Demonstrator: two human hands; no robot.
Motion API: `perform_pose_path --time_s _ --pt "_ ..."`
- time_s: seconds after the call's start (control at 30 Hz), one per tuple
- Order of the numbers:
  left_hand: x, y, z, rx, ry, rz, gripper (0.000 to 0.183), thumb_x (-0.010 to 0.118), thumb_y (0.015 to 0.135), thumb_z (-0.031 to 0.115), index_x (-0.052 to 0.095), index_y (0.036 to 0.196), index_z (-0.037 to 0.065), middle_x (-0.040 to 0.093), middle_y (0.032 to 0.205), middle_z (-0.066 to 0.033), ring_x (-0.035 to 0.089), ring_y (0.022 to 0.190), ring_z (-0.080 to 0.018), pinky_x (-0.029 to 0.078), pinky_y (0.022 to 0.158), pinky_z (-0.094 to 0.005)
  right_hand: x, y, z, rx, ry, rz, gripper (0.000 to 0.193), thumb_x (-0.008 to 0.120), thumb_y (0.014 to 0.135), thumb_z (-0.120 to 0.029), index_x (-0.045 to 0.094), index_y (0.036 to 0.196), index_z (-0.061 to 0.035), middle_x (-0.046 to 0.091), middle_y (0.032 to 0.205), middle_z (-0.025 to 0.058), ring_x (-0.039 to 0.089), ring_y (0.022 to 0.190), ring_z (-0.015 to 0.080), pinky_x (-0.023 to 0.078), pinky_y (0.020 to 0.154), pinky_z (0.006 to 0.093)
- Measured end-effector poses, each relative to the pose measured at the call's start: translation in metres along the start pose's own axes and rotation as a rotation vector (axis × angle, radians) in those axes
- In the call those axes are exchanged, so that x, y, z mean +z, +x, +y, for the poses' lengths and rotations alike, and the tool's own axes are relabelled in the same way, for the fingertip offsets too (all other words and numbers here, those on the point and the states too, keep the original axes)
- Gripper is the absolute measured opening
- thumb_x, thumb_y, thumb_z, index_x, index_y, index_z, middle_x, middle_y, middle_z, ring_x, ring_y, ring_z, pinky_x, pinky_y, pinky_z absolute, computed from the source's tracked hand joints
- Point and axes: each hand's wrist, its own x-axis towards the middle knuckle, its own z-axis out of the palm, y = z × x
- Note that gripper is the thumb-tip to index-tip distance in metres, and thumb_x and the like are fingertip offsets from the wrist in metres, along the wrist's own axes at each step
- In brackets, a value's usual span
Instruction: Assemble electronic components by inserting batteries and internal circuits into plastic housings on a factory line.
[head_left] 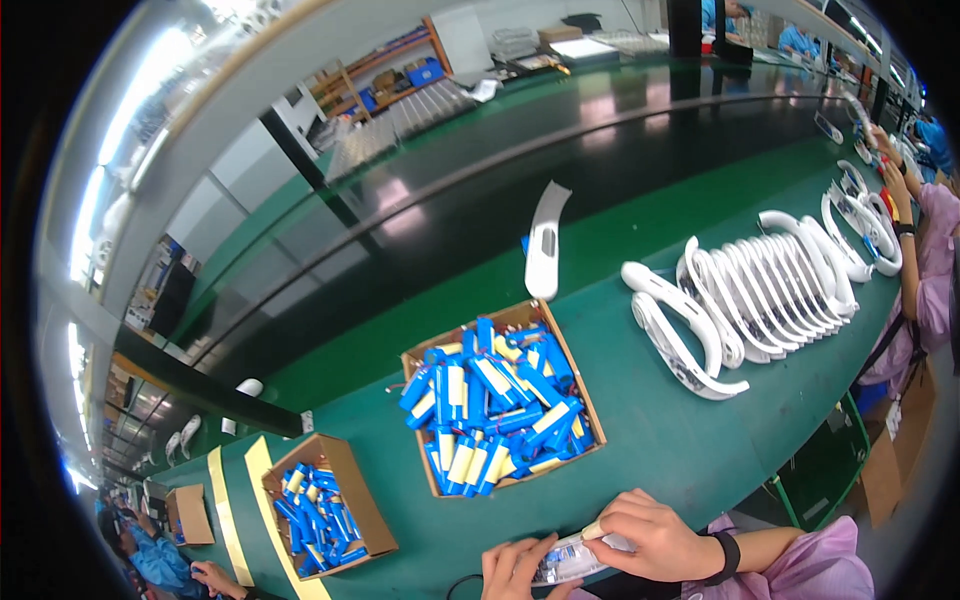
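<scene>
At the near edge of the bench my left hand [515,568] rests its fingers on a white plastic housing [568,563], steadying its left end. The housing lies with its inner side up and shows clear and blue parts inside. Bent over its other end is my right hand [645,540], fingers and thumb pinched on a small pale yellow piece [594,531] against the housing. What that piece is cannot be made out. Just beyond my hands stands an open cardboard box [600,425] heaped with blue battery packs [500,400] bearing pale yellow strips.
A smaller box [350,490] of blue packs stands left, beside yellow strips [228,515] on the bench. Curved white housings [765,290] stand in a row at right. One white housing [545,245] lies on the dark conveyor's near side. Co-workers [935,240] sit right and far left.
</scene>
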Motion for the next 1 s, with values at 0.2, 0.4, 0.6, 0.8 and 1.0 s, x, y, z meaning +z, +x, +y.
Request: perform_pose_path --time_s 0.2,0.4,0.6,0.8,1.0 --pt "0.030 -0.002 -0.018 -0.111 -0.385 0.092 0.020 0.075 0.085 0.004 0.070 0.104 0.003 0.063 0.127 -0.0135 0.056 0.115 -0.0303 0.048 0.094 -0.0378 0.015 -0.026 0.013 -0.041 -0.115 0.078 0.023 0.086 0.078 -0.007 0.066 0.087 -0.0013 0.065 0.085 0.0075 0.064 0.081 0.0247 0.048 0.073 0.0356" --pt "0.027 0.000 -0.019 -0.145 -0.419 0.108 0.006 0.070 0.092 0.004 0.070 0.097 0.001 0.066 0.125 -0.0112 0.058 0.112 -0.0253 0.050 0.089 -0.0337 0.014 -0.023 0.012 0.087 -0.008 -0.031 0.026 0.087 0.079 -0.012 0.070 0.095 -0.0013 0.067 0.088 0.0055 0.065 0.087 0.0228 0.045 0.077 0.0356" --pt "0.023 0.008 -0.010 -0.181 -0.326 0.070 0.020 0.068 0.092 0.006 0.071 0.111 0.003 0.066 0.127 -0.0132 0.055 0.122 -0.0323 0.044 0.103 -0.0396 0.001 -0.028 0.017 0.080 -0.043 -0.013 0.020 0.085 0.077 -0.009 0.078 0.096 -0.0088 0.068 0.092 0.0013 0.064 0.088 0.0199 0.043 0.079 0.0328" --pt "0.022 0.012 -0.011 -0.150 -0.218 0.024 0.023 0.063 0.096 0.009 0.071 0.117 0.004 0.068 0.125 -0.0114 0.053 0.124 -0.0333 0.041 0.106 -0.0413 -0.003 -0.030 0.024 -0.002 -0.222 -0.042 0.018 0.083 0.075 -0.010 0.077 0.092 -0.0111 0.067 0.092 -0.0003 0.064 0.089 0.0194 0.043 0.081 0.0360" --pt "0.021 0.015 -0.008 -0.182 -0.210 -0.017 0.020 0.064 0.097 0.009 0.072 0.114 0.005 0.069 0.123 -0.0107 0.053 0.124 -0.0333 0.041 0.107 -0.0421 -0.005 -0.027 0.030 -0.042 -0.181 -0.031 0.017 0.083 0.075 -0.010 0.077 0.091 -0.0118 0.067 0.096 -0.0009 0.063 0.091 0.0216 0.042 0.080 0.0365"
